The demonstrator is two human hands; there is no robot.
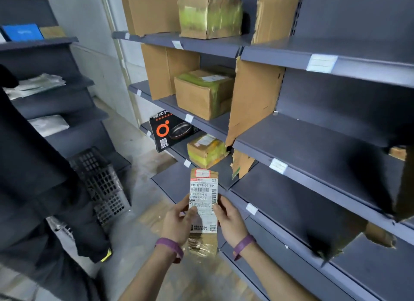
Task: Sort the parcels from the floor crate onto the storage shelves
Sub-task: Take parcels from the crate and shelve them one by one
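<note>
While the left grip (177, 222) and right grip (228, 220) clamp its long edges, the parcel (204, 244) hangs in air, label (203, 192) toward the camera, just off the front edge of the storage shelves (313, 148). The floor crate (100, 184) sits well left. Step, likely: reading the label. Next calls for matching a shelf tag (278, 165), then reaching in.

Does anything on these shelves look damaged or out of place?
Yes. The cardboard divider between the shelf bays is torn at its lower edge, and a ragged scrap stands below it. The top-shelf box looks crumpled.
</note>
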